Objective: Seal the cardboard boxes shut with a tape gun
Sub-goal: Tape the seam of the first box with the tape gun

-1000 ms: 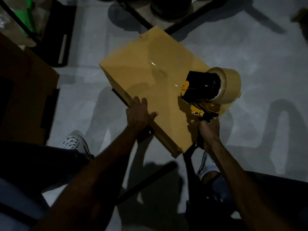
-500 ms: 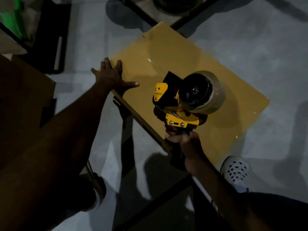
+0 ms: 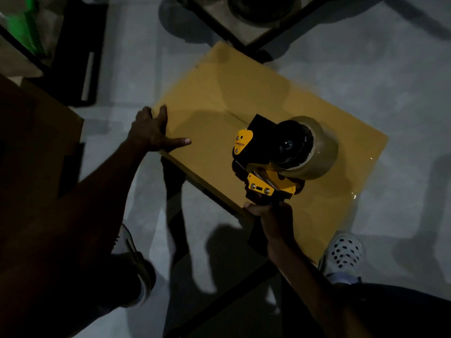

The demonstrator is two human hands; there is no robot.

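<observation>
A closed tan cardboard box (image 3: 244,98) lies on the pale floor, its top seam running diagonally under a strip of clear tape. My left hand (image 3: 153,132) rests flat on the box's near left corner, fingers spread and thumb lying along the top. My right hand (image 3: 271,218) grips the handle of a yellow and black tape gun (image 3: 266,162), held just above the box's near long edge. A roll of clear tape (image 3: 317,152) sits on the gun's right side.
A dark brown box (image 3: 36,142) stands at the left. Black metal frame bars (image 3: 268,32) cross the floor behind the box, and another bar (image 3: 219,301) lies near my feet. White shoes (image 3: 341,254) stand beside the box's near corner. Green plastic (image 3: 24,28) shows at top left.
The box has turned so its long side runs left to right. My left hand slid from the near edge to the left corner. The tape gun lifted and moved back toward the near edge.
</observation>
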